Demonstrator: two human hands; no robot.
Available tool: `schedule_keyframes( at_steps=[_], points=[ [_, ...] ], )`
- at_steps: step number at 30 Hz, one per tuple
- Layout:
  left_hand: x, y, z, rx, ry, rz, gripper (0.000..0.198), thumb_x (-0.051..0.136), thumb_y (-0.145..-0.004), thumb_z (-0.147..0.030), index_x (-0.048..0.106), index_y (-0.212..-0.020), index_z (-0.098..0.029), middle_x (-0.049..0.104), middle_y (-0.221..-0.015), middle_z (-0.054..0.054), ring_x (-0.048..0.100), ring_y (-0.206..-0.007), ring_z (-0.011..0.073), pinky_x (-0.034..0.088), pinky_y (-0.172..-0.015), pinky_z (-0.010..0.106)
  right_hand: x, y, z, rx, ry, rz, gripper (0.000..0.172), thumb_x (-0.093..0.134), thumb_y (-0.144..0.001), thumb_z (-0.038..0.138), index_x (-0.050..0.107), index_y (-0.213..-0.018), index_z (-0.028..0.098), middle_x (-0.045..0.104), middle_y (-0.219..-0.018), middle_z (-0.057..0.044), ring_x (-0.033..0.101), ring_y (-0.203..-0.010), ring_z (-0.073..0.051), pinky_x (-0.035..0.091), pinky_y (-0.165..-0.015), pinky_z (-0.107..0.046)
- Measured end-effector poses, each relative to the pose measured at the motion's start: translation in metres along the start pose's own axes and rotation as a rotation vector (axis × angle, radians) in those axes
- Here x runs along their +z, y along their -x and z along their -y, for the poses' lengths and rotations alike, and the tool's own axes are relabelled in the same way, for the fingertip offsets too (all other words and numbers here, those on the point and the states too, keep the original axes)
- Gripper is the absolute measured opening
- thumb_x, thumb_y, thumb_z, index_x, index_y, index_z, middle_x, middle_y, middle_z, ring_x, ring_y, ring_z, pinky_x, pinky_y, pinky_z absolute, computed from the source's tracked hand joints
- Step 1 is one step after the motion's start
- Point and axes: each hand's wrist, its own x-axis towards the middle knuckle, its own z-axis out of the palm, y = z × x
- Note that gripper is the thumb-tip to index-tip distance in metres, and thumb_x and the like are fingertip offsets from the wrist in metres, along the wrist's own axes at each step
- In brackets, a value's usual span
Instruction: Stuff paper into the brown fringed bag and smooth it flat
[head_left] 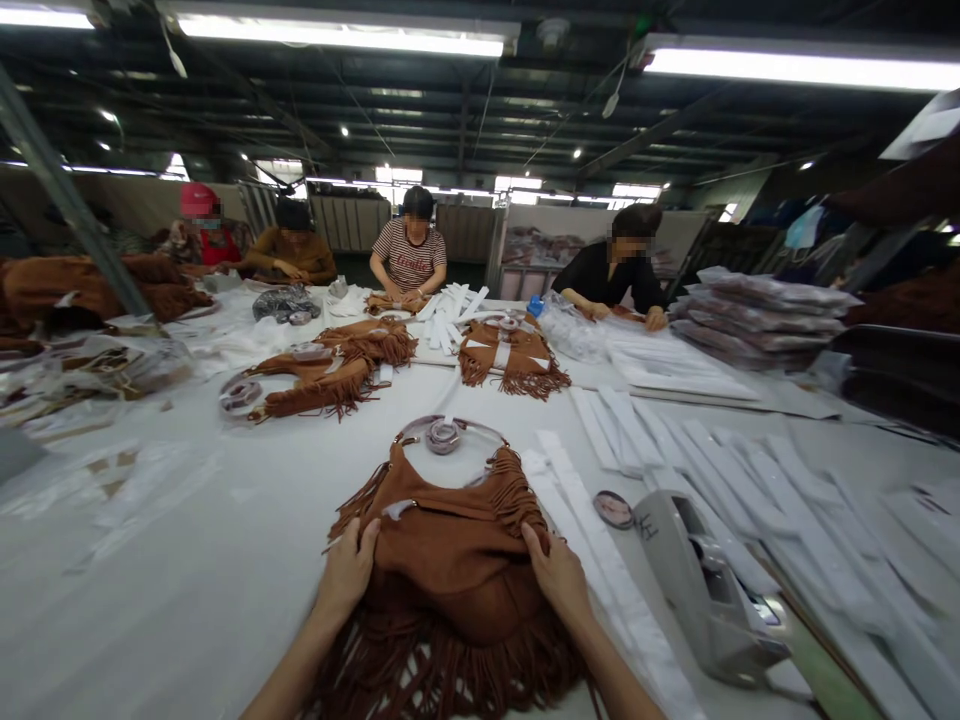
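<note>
Fringed brown bag [450,570] lies flat on the bench [187,560] right before us, ring handle [446,435] pointing away. Our left hand [349,570] and right hand [556,572] sit spread, palms down, on its sides. We'd press evenly, smooth outward, keep fringe straight, clear of tape dispenser [705,590].

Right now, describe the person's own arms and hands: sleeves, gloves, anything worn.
Both forearms are bare as far as the frame shows, with no sleeves. The left hand and right hand wear no gloves; no ring, watch or bracelet is visible.
</note>
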Motion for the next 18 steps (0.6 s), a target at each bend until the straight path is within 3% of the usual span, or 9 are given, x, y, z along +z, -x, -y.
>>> schedule_keyframes(
  at_steps=[4,10,14,18],
  points=[
    [-0.004,-0.015,0.007,-0.039,0.114,-0.011,0.044,0.033,-0.087,-0.060,0.056,-0.086,-0.023,0.069,-0.090,0.006,0.065,-0.091,0.0256,0.051,-0.086,0.042,0.009,0.003,0.005,-0.016,-0.027,-0.008,0.062,0.024,-0.088,0.067,0.063,-0.083,0.019,0.069,-0.084,-0.012,0.064,-0.087,-0.028,0.045,-0.078,-0.036],
    [0.003,-0.015,0.021,-0.131,0.222,0.037,0.062,0.027,-0.089,-0.062,0.065,-0.100,-0.014,0.071,-0.104,0.013,0.065,-0.102,0.0265,0.051,-0.093,0.040,0.004,-0.015,0.001,0.035,-0.065,0.072,0.069,0.024,-0.085,0.072,0.067,-0.078,0.018,0.071,-0.082,-0.013,0.066,-0.088,-0.029,0.047,-0.076,-0.035],
    [0.015,-0.018,0.015,-0.172,0.205,-0.029,0.065,0.027,-0.090,-0.060,0.066,-0.104,-0.010,0.069,-0.109,0.017,0.062,-0.109,0.0282,0.048,-0.098,0.042,0.009,-0.022,0.013,0.059,-0.035,0.076,0.071,0.021,-0.088,0.067,0.069,-0.089,0.015,0.071,-0.090,-0.017,0.065,-0.098,-0.030,0.046,-0.082,-0.037],
    [0.021,-0.021,0.004,-0.106,0.149,-0.101,0.060,0.029,-0.089,-0.061,0.064,-0.107,-0.015,0.069,-0.111,0.015,0.062,-0.107,0.0292,0.049,-0.094,0.043,0.024,-0.014,0.032,0.077,0.010,-0.006,0.067,0.024,-0.090,0.064,0.064,-0.099,0.010,0.069,-0.094,-0.023,0.065,-0.095,-0.033,0.045,-0.080,-0.040]
  ],
)
